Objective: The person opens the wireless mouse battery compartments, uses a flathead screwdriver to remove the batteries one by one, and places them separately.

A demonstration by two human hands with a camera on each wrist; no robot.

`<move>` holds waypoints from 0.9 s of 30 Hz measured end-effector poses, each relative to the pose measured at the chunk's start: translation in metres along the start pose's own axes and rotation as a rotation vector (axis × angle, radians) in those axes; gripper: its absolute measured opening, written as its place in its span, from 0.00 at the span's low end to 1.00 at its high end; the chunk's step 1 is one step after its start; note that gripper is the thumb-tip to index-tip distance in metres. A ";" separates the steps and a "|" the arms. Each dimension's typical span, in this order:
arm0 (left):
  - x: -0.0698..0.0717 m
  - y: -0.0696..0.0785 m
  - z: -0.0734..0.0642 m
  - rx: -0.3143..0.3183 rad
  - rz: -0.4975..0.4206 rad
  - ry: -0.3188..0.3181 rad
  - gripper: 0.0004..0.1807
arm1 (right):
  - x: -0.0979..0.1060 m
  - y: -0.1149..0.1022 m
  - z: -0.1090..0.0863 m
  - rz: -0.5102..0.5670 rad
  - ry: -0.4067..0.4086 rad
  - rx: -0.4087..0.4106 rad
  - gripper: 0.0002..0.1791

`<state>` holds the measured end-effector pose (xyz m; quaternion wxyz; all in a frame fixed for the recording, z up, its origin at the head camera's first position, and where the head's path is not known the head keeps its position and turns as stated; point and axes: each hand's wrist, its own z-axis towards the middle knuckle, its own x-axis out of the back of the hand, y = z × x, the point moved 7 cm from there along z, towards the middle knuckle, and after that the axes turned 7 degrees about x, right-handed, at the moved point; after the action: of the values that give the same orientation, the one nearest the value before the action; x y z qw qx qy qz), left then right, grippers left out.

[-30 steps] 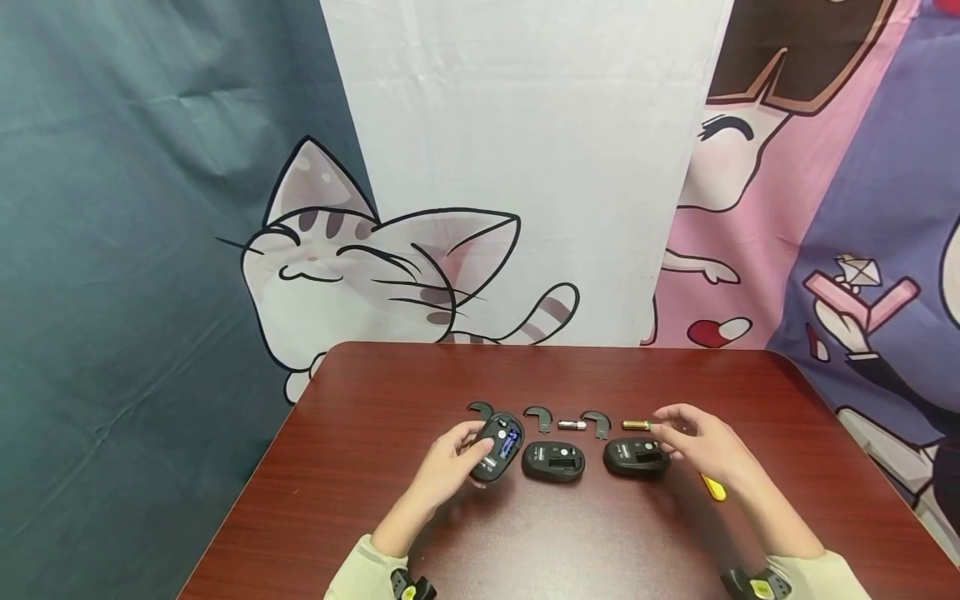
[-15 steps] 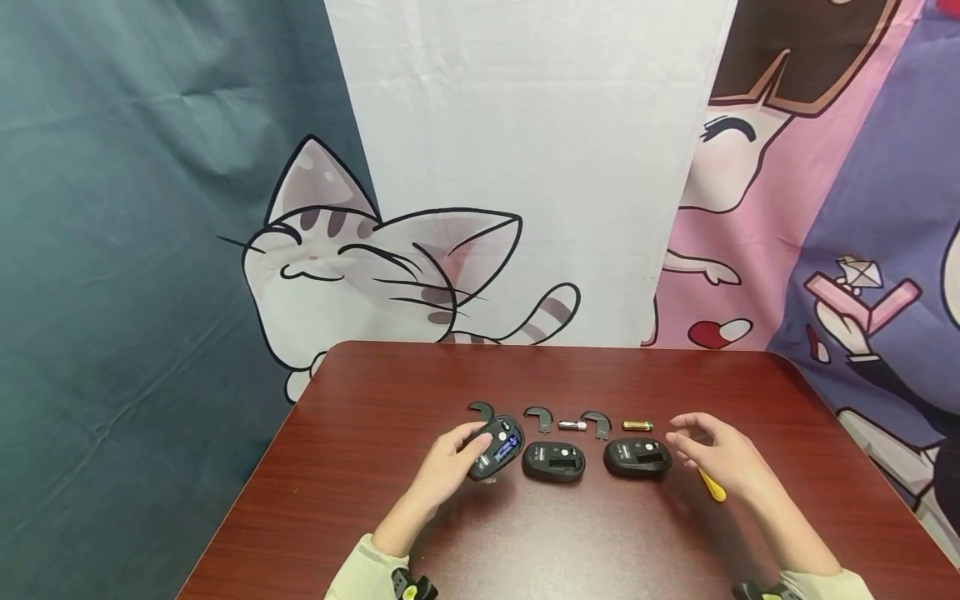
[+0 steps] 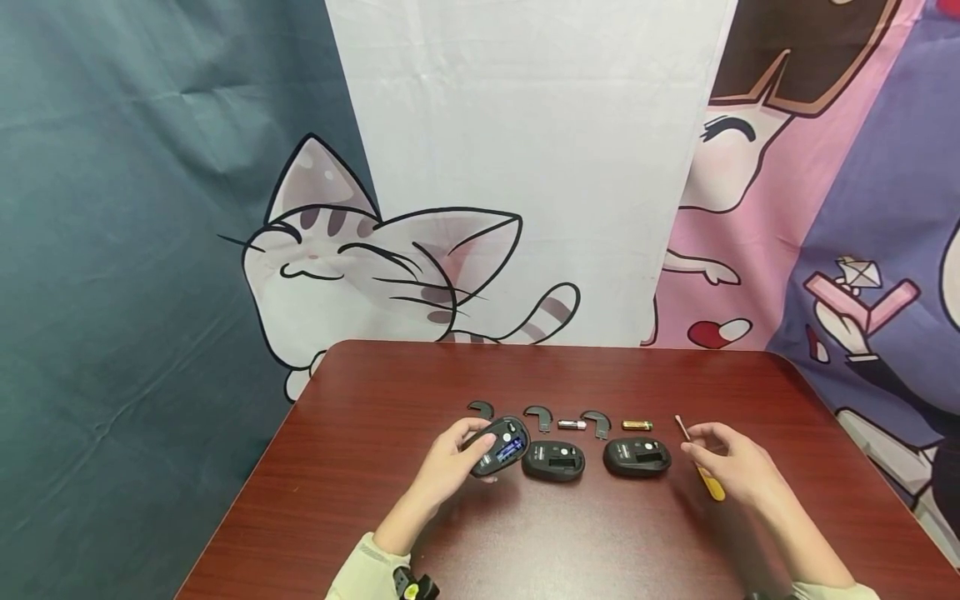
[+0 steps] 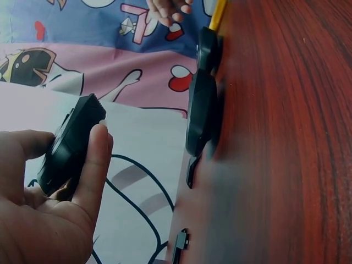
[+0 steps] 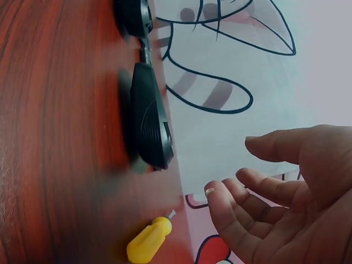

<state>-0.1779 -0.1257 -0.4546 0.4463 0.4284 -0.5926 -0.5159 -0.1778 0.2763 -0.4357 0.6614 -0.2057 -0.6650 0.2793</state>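
My left hand (image 3: 448, 462) grips a black computer mouse (image 3: 491, 460) above the table, thumb on its underside. The mouse is tilted underside up, and a blue battery (image 3: 512, 450) sits in its compartment. In the left wrist view, the mouse (image 4: 71, 146) shows side-on between thumb and fingers. Over the yellow-handled screwdriver (image 3: 710, 485) hovers my right hand (image 3: 738, 465), fingers loosely bent and holding nothing. The right wrist view shows a gap between this hand (image 5: 280, 192) and the screwdriver (image 5: 149, 240).
Two more mice lie underside up with bare battery slots, one mid-table (image 3: 553, 473) and one farther right (image 3: 636, 469). Behind them are three dark curved covers (image 3: 538, 414), a silvery battery (image 3: 572, 425) and a gold battery (image 3: 637, 426). A printed curtain (image 3: 480, 167) hangs behind the table.
My right hand has drawn back rightward from the right-hand mouse and gold battery to over the screwdriver, whose shaft now shows. The mouse in my left hand has turned slightly clockwise.
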 end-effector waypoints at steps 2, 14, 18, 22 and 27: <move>0.000 0.001 0.000 -0.001 -0.005 0.002 0.22 | 0.001 0.002 0.000 -0.011 0.002 0.001 0.28; -0.005 0.005 -0.002 -0.005 0.015 0.001 0.21 | -0.001 0.018 -0.002 -0.087 0.009 0.019 0.27; -0.007 0.005 0.000 -0.014 0.032 -0.008 0.22 | -0.002 0.026 0.001 -0.108 -0.028 0.006 0.30; -0.010 0.008 0.003 -0.029 0.042 -0.010 0.22 | -0.005 0.035 0.004 -0.132 -0.054 -0.014 0.33; -0.014 0.010 0.005 -0.033 0.042 -0.002 0.21 | -0.013 0.043 0.007 -0.160 -0.070 -0.027 0.37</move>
<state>-0.1803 -0.1102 -0.4467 0.4631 0.4080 -0.5934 -0.5166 -0.1882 0.2996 -0.4729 0.6550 -0.1511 -0.7058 0.2235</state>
